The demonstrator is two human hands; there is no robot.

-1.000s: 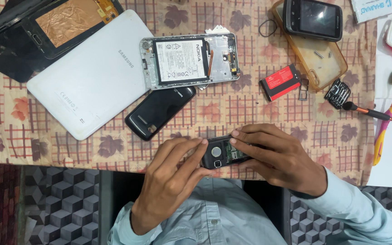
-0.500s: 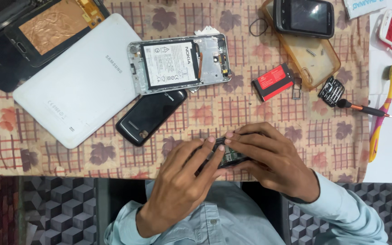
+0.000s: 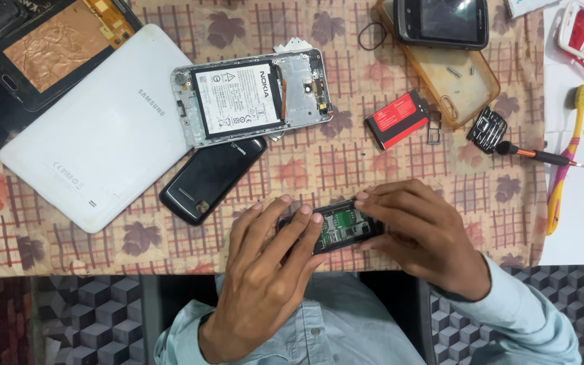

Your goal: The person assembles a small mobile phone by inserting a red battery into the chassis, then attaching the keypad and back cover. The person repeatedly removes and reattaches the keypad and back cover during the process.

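Now both hands close on the small opened phone (image 3: 341, 226) just below the red battery (image 3: 398, 119), left hand (image 3: 265, 270) and right hand (image 3: 419, 233) pinching its edges – light, stiff, fragile exposed board, so grip the sides

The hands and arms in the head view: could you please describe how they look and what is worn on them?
Both hands, left hand and right hand, are bare: no gloves, rings or watch show. Each arm wears a long light blue shirt sleeve reaching the wrist. The fingers have short nails.
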